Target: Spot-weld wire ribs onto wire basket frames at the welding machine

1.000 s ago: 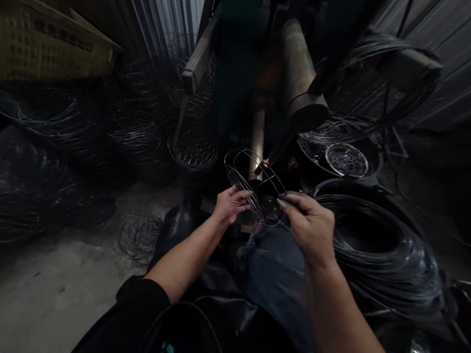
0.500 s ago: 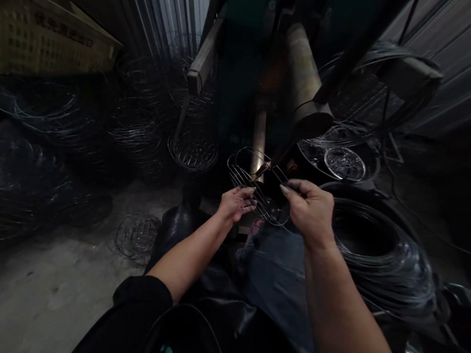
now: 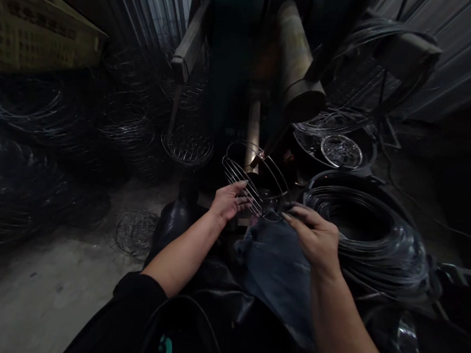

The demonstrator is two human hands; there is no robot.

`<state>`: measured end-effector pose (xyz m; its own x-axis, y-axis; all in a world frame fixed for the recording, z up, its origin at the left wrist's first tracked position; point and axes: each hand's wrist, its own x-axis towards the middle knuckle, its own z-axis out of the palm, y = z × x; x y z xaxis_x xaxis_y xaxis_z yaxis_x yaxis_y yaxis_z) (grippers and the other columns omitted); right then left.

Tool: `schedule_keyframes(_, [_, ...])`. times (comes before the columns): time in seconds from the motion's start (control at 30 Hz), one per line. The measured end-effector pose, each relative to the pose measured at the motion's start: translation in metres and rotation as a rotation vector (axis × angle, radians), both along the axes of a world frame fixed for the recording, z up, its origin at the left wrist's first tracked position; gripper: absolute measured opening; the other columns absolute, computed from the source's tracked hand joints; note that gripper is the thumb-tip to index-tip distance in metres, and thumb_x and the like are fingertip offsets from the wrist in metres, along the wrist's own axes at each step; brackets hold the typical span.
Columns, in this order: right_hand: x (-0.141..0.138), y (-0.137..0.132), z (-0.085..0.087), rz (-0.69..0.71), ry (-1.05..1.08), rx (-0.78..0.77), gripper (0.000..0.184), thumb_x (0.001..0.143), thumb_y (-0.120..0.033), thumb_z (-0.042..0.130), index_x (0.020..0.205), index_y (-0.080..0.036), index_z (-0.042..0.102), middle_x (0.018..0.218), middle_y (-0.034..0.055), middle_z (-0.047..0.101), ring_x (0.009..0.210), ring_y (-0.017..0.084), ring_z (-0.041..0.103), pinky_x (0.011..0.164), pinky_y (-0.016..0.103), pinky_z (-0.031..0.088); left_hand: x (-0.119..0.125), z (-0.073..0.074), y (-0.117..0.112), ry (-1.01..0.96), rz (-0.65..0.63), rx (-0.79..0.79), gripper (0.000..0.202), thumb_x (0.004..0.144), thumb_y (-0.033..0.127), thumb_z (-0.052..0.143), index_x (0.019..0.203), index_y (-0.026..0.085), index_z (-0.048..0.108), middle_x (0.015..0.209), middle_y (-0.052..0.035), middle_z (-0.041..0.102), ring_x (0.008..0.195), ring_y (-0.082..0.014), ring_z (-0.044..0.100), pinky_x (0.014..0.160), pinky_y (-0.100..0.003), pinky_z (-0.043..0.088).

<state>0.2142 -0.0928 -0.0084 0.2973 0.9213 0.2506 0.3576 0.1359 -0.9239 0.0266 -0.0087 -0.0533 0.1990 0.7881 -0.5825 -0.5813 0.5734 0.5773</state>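
Note:
A round wire rack [image 3: 244, 175] with parallel bars and a ring is tilted in front of me at the tip of the machine's lower brass-coloured rod [image 3: 253, 137]. My left hand [image 3: 228, 202] is closed on its left side, thumb above the bars and fingers below. With thumb and fingers pinched, my right hand [image 3: 318, 238] is at the rack's right rim. A dark pointed arm of the machine reaches down to the ring near the rod's end. Above it juts a thick metal cylinder [image 3: 297, 61].
Coiled wire [image 3: 397, 256] fills a tub on the right. Behind it stands a bin [image 3: 369, 155] with loose rings. Stacked wire racks [image 3: 128, 123] and a yellow crate [image 3: 37, 33] are on the left. Another wire rack [image 3: 135, 232] lies on the floor.
My right hand has moved down along the ring's right side. The rack has turned slightly, with its ring now more open to view. The camera view has shifted a little.

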Motion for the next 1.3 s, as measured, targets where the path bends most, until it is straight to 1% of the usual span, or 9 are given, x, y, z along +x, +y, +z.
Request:
schedule_keyframes(0.13, [-0.015,0.011,0.016,0.088,-0.054,0.053,0.016,0.076,-0.034,0.073,0.087,-0.023,0.075,0.092,0.0047,0.073,0.087,0.022,0.068,0.083,0.036,0.054,-0.002,0.001,-0.002,-0.069,-0.039,-0.117,0.035,0.075,0.043,0.066,0.089,0.012,0.059,0.069,-0.0061,0.063,0.061,-0.0224,0.068,0.058,-0.035,0.056])
schedule_keyframes(0.23, [-0.025,0.026,0.030,0.177,-0.143,0.084,0.012,0.077,-0.031,0.070,0.084,-0.023,0.075,0.094,0.0048,0.073,0.087,0.021,0.067,0.082,0.034,0.054,-0.003,0.004,-0.001,-0.075,-0.048,-0.157,0.035,0.082,0.044,0.059,0.088,0.009,0.060,0.068,-0.0074,0.063,0.062,-0.0218,0.068,0.057,-0.033,0.056])
schedule_keyframes(0.43, [-0.034,0.045,0.039,0.133,-0.156,0.040,0.013,0.074,-0.029,0.063,0.073,-0.020,0.072,0.077,0.0038,0.071,0.072,0.020,0.065,0.070,0.032,0.051,-0.001,0.009,0.004,-0.104,-0.043,-0.178,0.037,0.085,0.045,0.057,0.090,0.008,0.060,0.070,-0.0091,0.065,0.063,-0.0224,0.069,0.059,-0.033,0.057])
schedule_keyframes(0.9, [-0.040,0.073,0.051,0.055,-0.209,-0.032,0.017,0.070,-0.032,0.065,0.070,-0.016,0.072,0.068,0.0044,0.069,0.064,0.019,0.061,0.062,0.031,0.045,0.008,0.014,0.016,-0.143,-0.059,-0.193,0.045,0.089,0.051,0.050,0.092,0.007,0.059,0.063,-0.0058,0.059,0.062,-0.0200,0.067,0.060,-0.030,0.057])
schedule_keyframes(1.0, [-0.034,0.066,0.053,0.066,-0.194,-0.006,0.018,0.072,-0.033,0.066,0.074,-0.017,0.073,0.076,0.0055,0.072,0.071,0.020,0.064,0.069,0.032,0.049,0.003,0.008,0.008,-0.055,-0.148,-0.166,0.056,0.087,0.060,0.047,0.092,0.006,0.059,0.068,-0.0097,0.062,0.066,-0.0218,0.068,0.062,-0.032,0.057])
schedule_keyframes(1.07, [-0.022,0.055,0.050,0.076,-0.149,0.019,0.017,0.073,-0.034,0.068,0.076,-0.018,0.073,0.089,0.0068,0.073,0.084,0.022,0.067,0.079,0.034,0.051,-0.006,0.000,-0.002,0.179,-0.177,-0.048,0.063,0.082,0.067,0.049,0.095,0.007,0.061,0.075,-0.0124,0.064,0.071,-0.0243,0.069,0.064,-0.035,0.056])
schedule_keyframes(1.1, [-0.015,0.048,0.046,0.074,-0.116,0.013,0.017,0.073,-0.035,0.070,0.076,-0.018,0.073,0.095,0.0073,0.073,0.090,0.023,0.067,0.083,0.035,0.051,-0.012,-0.005,-0.008,0.369,-0.145,0.081,0.064,0.078,0.068,0.055,0.098,0.008,0.062,0.081,-0.0131,0.065,0.076,-0.0254,0.069,0.067,-0.036,0.056])
schedule_keyframes(1.2, [0.005,0.027,0.024,0.068,0.015,-0.097,0.022,0.067,-0.036,0.077,0.079,-0.018,0.074,0.095,0.0080,0.074,0.093,0.025,0.068,0.088,0.039,0.052,-0.025,-0.018,-0.019,1.010,0.036,0.701,0.066,0.066,0.059,0.073,0.115,0.016,0.063,0.112,-0.0142,0.065,0.105,-0.0290,0.063,0.091,-0.041,0.051])
schedule_keyframes(1.3, [0.014,0.014,-0.002,0.078,0.142,-0.158,0.029,0.064,-0.037,0.079,0.086,-0.019,0.076,0.090,0.0073,0.074,0.088,0.025,0.069,0.087,0.042,0.054,-0.025,-0.029,-0.017,1.377,0.055,1.236,0.071,0.069,0.053,0.074,0.129,0.019,0.058,0.133,-0.0145,0.057,0.128,-0.0325,0.048,0.108,-0.046,0.038])
